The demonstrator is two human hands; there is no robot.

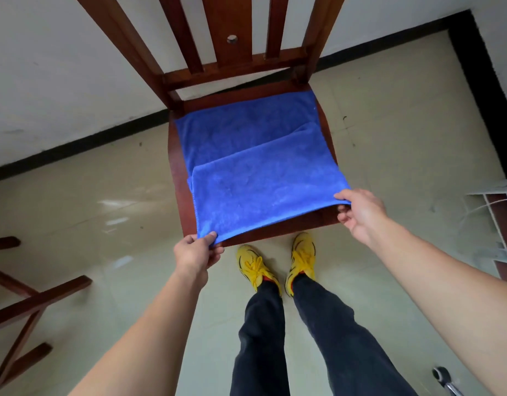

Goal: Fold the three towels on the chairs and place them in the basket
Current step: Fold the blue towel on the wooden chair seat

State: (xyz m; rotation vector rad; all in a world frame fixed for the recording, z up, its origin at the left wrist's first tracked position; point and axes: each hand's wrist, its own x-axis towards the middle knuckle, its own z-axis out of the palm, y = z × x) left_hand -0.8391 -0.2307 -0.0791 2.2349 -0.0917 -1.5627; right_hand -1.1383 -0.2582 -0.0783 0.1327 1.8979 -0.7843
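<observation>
At mid-frame, the blue towel (255, 167) lies on the chair (178, 167); the left hand (196, 254) and right hand (357, 214) pinch its near corners.

Records a glossy beige tiled floor (389, 138) with pale glare patches at left and small dark specks, bounded by a white wall (61, 81) with a black skirting band (75, 144) that turns a corner at upper right. Notes a pair of yellow laced shoes (302, 260) side by side on the tiles, below dark trousers (260, 352). Logs dark wooden legs and crossbars (32, 304) cut off at the left edge, a white slatted frame (500, 224) at the right edge, kind unclear, and a small metal-and-black object (446, 380) at the lower right corner, too cropped to identify.
</observation>
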